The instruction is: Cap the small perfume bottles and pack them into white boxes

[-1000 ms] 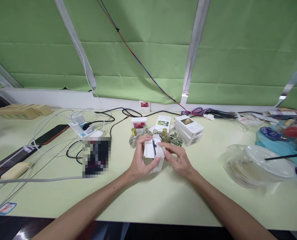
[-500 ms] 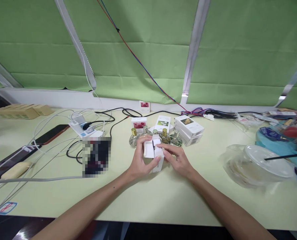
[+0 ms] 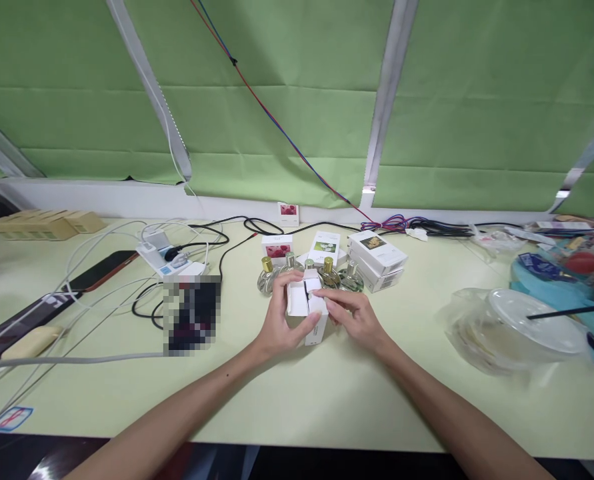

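clamping a white box (image 3: 317, 330), flap spread, in the left hand (image 3: 281, 328) just in front of five capped bottles (image 3: 351, 280) on the tabletop (image 3: 261, 407); touching its open top with the right hand (image 3: 357, 319), can't tell whether pinching. can't read the box's side print or make out the contents. can see, behind the bottles, white cartons (image 3: 384, 260) with colour pictures and a barcode.

Power strip (image 3: 151, 259), with black plug (image 3: 173, 253) inserted, is positioned on the table (image 3: 377, 400) to my left; plastic bag (image 3: 463, 333) surrounds the lidded bowl (image 3: 541, 335) to my right.
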`<action>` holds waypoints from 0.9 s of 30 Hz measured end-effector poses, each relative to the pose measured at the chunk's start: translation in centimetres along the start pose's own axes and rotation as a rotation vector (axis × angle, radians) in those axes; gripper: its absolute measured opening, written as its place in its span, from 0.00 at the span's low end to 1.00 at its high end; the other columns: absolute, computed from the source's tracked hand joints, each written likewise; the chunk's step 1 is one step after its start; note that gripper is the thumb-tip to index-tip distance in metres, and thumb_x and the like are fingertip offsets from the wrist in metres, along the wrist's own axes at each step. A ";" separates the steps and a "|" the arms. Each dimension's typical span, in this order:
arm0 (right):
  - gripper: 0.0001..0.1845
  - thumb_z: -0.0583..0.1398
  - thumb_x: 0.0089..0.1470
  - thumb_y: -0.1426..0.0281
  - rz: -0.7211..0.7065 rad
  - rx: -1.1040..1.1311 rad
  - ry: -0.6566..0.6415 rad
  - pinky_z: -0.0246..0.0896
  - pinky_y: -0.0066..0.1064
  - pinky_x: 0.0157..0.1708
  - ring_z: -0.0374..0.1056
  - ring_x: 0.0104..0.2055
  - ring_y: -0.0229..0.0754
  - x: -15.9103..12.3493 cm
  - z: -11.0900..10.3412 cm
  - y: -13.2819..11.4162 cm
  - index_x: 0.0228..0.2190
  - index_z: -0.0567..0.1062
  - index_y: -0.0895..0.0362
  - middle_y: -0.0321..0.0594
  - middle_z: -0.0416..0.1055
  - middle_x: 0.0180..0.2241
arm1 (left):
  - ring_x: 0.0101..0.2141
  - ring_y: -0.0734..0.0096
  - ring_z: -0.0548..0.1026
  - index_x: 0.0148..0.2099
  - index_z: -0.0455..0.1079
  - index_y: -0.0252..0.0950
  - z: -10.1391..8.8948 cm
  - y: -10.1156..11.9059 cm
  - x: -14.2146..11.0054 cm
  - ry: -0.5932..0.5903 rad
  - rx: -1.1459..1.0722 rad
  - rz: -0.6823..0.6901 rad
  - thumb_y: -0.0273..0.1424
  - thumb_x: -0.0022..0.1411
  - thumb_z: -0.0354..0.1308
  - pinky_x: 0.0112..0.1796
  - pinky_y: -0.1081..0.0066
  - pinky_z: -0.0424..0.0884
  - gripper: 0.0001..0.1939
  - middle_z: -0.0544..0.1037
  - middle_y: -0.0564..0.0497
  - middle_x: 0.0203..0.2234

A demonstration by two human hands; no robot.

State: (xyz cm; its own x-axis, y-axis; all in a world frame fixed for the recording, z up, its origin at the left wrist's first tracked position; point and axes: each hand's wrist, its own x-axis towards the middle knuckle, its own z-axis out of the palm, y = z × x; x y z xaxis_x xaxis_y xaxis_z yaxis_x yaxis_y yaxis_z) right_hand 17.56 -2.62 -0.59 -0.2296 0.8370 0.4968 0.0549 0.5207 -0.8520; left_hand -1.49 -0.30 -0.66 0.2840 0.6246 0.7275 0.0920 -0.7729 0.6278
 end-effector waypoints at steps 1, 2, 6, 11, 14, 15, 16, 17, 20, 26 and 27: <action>0.19 0.58 0.64 0.61 0.003 -0.004 0.001 0.67 0.31 0.30 0.70 0.31 0.41 0.0 0.0 0.0 0.47 0.82 0.57 0.41 0.76 0.28 | 0.56 0.55 0.65 0.56 0.56 0.42 0.0 0.0 0.0 -0.001 -0.006 -0.004 0.34 0.62 0.64 0.54 0.53 0.66 0.25 0.64 0.43 0.52; 0.19 0.58 0.64 0.61 0.002 -0.007 0.003 0.66 0.31 0.30 0.70 0.31 0.41 0.0 0.0 -0.1 0.47 0.82 0.57 0.41 0.76 0.28 | 0.56 0.55 0.65 0.56 0.56 0.42 0.0 0.1 0.0 -0.003 -0.012 -0.010 0.34 0.62 0.64 0.54 0.53 0.66 0.25 0.64 0.43 0.52; 0.19 0.58 0.64 0.61 -0.013 -0.023 0.001 0.65 0.31 0.30 0.69 0.30 0.40 -0.1 0.0 -0.4 0.47 0.82 0.58 0.41 0.76 0.28 | 0.56 0.54 0.65 0.56 0.57 0.42 -0.2 0.3 0.1 -0.012 -0.038 -0.008 0.35 0.62 0.63 0.54 0.52 0.66 0.24 0.64 0.42 0.53; 0.20 0.57 0.65 0.59 -0.007 -0.039 -0.018 0.62 0.30 0.28 0.64 0.27 0.38 -0.1 0.1 -0.5 0.49 0.81 0.57 0.40 0.74 0.28 | 0.55 0.53 0.65 0.56 0.58 0.41 -0.4 0.3 0.1 -0.006 -0.081 -0.004 0.38 0.64 0.60 0.52 0.52 0.67 0.21 0.64 0.41 0.52; 0.21 0.57 0.65 0.58 -0.007 -0.047 -0.025 0.59 0.29 0.26 0.61 0.26 0.37 -0.1 0.1 -0.5 0.50 0.80 0.57 0.38 0.72 0.27 | 0.54 0.53 0.66 0.54 0.60 0.41 -0.5 0.3 0.3 0.006 -0.073 0.001 0.39 0.65 0.59 0.50 0.53 0.67 0.19 0.65 0.41 0.51; 0.21 0.57 0.65 0.58 -0.006 -0.049 -0.026 0.58 0.29 0.26 0.60 0.26 0.36 -0.1 0.1 -0.5 0.50 0.80 0.57 0.38 0.72 0.28 | 0.53 0.53 0.66 0.53 0.60 0.41 -0.5 0.3 0.3 0.006 -0.067 0.004 0.39 0.65 0.59 0.50 0.54 0.67 0.19 0.66 0.41 0.50; 0.21 0.57 0.65 0.58 -0.007 -0.051 -0.026 0.58 0.29 0.26 0.60 0.26 0.36 -0.1 0.1 -0.5 0.50 0.80 0.57 0.38 0.72 0.28 | 0.53 0.53 0.67 0.53 0.60 0.41 -0.6 0.3 0.4 0.004 -0.061 0.009 0.40 0.65 0.59 0.49 0.54 0.68 0.18 0.66 0.42 0.49; 0.21 0.57 0.65 0.59 -0.009 -0.052 -0.025 0.58 0.29 0.27 0.60 0.26 0.36 -0.1 0.1 -0.5 0.50 0.80 0.58 0.38 0.72 0.28 | 0.52 0.54 0.67 0.52 0.61 0.41 -0.6 0.3 0.5 0.001 -0.055 0.012 0.40 0.65 0.59 0.49 0.54 0.68 0.17 0.66 0.42 0.49; 0.21 0.57 0.65 0.59 -0.019 -0.062 -0.023 0.59 0.30 0.28 0.61 0.26 0.36 -0.1 0.2 -0.5 0.50 0.79 0.58 0.37 0.70 0.27 | 0.50 0.54 0.68 0.50 0.62 0.41 -0.7 0.4 0.7 -0.011 -0.027 0.012 0.41 0.65 0.58 0.48 0.55 0.68 0.17 0.67 0.43 0.47; 0.20 0.57 0.65 0.58 -0.035 -0.077 -0.027 0.61 0.31 0.29 0.63 0.26 0.38 -0.1 0.2 -0.5 0.50 0.79 0.56 0.37 0.71 0.26 | 0.49 0.53 0.69 0.48 0.62 0.42 -0.9 0.5 0.8 -0.037 0.053 -0.022 0.46 0.65 0.56 0.47 0.54 0.68 0.17 0.68 0.44 0.45; 0.20 0.57 0.65 0.58 -0.035 -0.077 -0.026 0.61 0.31 0.29 0.63 0.26 0.38 -0.1 0.2 -0.6 0.50 0.79 0.56 0.38 0.71 0.26 | 0.49 0.53 0.69 0.48 0.62 0.42 -0.9 0.6 0.8 -0.037 0.061 -0.022 0.47 0.65 0.56 0.47 0.54 0.68 0.17 0.68 0.44 0.44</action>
State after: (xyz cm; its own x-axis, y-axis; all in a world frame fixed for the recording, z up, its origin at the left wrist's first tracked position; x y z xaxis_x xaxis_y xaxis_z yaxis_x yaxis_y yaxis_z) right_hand 17.39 -3.06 -0.22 -0.2576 0.8137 0.5211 0.1207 0.5622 -0.8182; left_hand -2.03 -0.12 0.54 0.3165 0.6382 0.7018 0.1569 -0.7649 0.6248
